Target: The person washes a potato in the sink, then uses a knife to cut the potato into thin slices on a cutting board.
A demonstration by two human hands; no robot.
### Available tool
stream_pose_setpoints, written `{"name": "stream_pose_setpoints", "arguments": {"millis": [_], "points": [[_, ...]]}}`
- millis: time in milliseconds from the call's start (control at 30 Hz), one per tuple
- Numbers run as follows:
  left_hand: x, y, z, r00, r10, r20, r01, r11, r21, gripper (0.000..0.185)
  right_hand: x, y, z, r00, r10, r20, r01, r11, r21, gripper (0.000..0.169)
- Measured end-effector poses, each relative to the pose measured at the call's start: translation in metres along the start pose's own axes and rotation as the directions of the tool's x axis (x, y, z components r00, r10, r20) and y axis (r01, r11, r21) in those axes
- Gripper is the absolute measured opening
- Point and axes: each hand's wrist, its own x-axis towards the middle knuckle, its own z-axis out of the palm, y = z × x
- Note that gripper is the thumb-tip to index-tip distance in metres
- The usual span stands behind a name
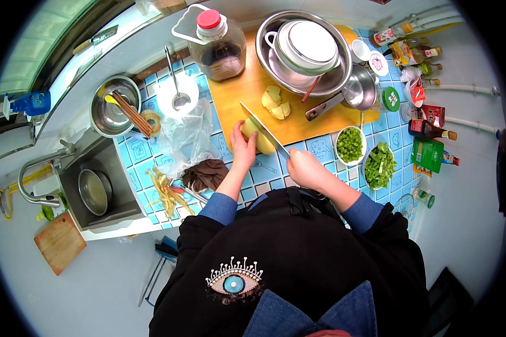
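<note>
A peeled potato (263, 142) lies near the front edge of a wooden cutting board (225, 101). My left hand (243, 145) grips it from the left, fingers curled over its upper end. In my right hand (305, 168) is the handle of a kitchen knife (265, 128). The blade slants up and left across the potato, its tip pointing toward the board's middle. Whether the edge has entered the flesh I cannot tell. Beyond the knife sit several cut potato chunks (276, 103) in a small pile.
A steel basin (263, 63) with stacked white dishes and a saucepan (359, 90) occupy the board's back right. Bowls of chopped greens (350, 145) and leafy pieces (379, 166) stand right. Left are peelings (166, 191), a brown cloth (205, 175), a plastic bag (185, 135) and the sink (122, 198).
</note>
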Motion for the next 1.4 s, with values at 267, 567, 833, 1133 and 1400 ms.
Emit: {"name": "stream_pose_setpoints", "arguments": {"millis": [267, 567, 833, 1133, 1400], "points": [[0.001, -0.023, 0.004, 0.997, -0.068, 0.025, 0.071, 0.987, -0.145, 0.049, 0.013, -0.006, 0.001, 0.996, 0.057, 0.070, -0.059, 0.998, 0.020, 0.018], [-0.001, -0.020, 0.001, 0.991, -0.109, 0.079, 0.126, 0.957, -0.261, 0.047, 0.028, 0.002, 0.025, 0.994, 0.073, 0.085, -0.078, 0.996, 0.048, 0.019], [-0.001, -0.001, -0.010, 0.991, -0.097, 0.096, 0.117, 0.966, -0.233, 0.045, 0.042, 0.017, 0.055, 0.995, 0.087, 0.047, -0.090, 0.993, 0.070, 0.026], [-0.001, 0.001, -0.008, 0.984, -0.127, 0.122, 0.157, 0.947, -0.279, 0.048, 0.051, 0.049, 0.093, 0.991, 0.054, -0.119, -0.041, 0.993, 0.106, 0.025], [0.002, 0.017, -0.006, 0.955, -0.208, 0.210, 0.277, 0.880, -0.386, 0.062, 0.026, 0.044, 0.058, 0.963, -0.034, -0.268, 0.078, 0.985, 0.156, 0.021]]}}
